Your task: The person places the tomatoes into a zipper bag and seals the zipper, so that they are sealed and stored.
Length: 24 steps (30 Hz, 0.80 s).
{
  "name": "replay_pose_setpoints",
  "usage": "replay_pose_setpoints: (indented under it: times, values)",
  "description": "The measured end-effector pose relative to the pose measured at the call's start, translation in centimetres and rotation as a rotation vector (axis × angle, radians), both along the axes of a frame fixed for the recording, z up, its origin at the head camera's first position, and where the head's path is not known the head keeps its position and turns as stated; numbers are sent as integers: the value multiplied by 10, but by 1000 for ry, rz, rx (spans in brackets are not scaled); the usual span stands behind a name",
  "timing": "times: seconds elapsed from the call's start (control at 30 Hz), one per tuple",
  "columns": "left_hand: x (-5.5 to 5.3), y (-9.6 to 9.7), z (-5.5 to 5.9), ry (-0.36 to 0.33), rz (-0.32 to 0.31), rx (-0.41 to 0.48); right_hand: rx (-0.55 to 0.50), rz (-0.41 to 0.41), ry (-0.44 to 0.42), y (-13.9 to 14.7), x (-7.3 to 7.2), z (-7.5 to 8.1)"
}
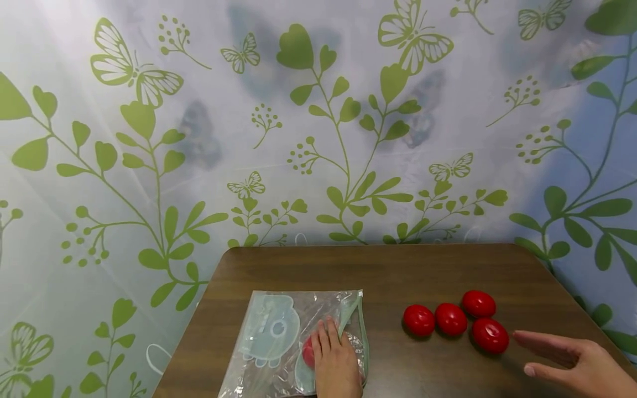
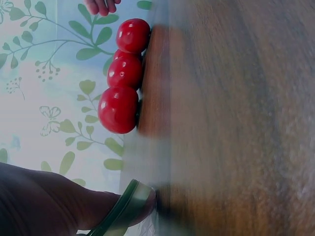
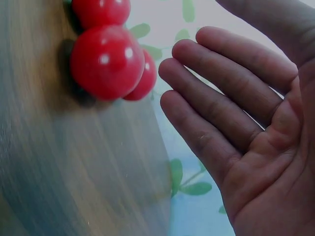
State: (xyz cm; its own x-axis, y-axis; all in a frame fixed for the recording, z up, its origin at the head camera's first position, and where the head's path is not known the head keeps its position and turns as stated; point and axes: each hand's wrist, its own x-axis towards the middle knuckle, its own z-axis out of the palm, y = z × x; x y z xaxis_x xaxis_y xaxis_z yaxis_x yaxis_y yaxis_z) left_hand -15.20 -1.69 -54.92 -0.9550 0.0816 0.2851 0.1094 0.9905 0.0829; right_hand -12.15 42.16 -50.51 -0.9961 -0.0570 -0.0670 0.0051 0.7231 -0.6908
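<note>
My left hand (image 1: 337, 362) rests on a clear zip bag (image 1: 264, 381) with a green edge, its fingers straight. A red, round, tomato-like fruit (image 1: 308, 352) shows beside and partly under those fingers. The left wrist view has the thumb (image 2: 93, 204) pointing down to the table, with the bag's green edge (image 2: 129, 204) crossing it. To the right, my right hand (image 1: 579, 359) is held above the table with fingers extended and thumb apart, holding nothing. Its fingertips are close to the nearest of several glossy red tomato-like fruits (image 1: 490, 335) grouped on the table.
The brown wooden table (image 1: 388, 271) has rounded far corners. Behind it hangs a white curtain (image 1: 214, 83) printed with green leaves and butterflies. A pale blue cartoon print (image 1: 276, 331) marks the bag's left half.
</note>
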Motion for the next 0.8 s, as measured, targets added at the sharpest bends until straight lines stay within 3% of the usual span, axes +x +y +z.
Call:
replay_pose_setpoints:
  times: [0.4, 0.8]
  values:
    - [-1, 0, 0, -18, 3, -21, 26, -21, 85, 19, -4, -11]
    - [-1, 0, 1, -27, 7, -23, -3, -49, -26, 20, -21, -19]
